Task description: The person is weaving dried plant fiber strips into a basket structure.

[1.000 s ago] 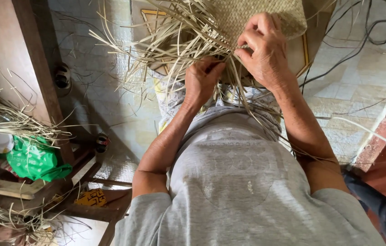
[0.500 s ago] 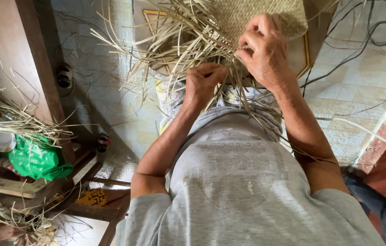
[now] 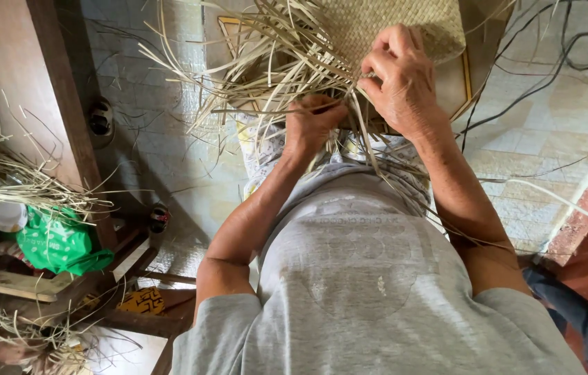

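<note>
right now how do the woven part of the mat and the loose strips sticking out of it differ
The woven part of the mat is tight, flat and evenly interlaced; the loose strips splay outward singly, bent in many directions. The right hand rests on the woven part's edge, while the left hand grips loose strips. Both are the same pale straw colour.

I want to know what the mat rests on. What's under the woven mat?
Under the woven mat a board with a yellow border shows at the edges. Its middle is covered by the mat and loose straw strips.
</note>
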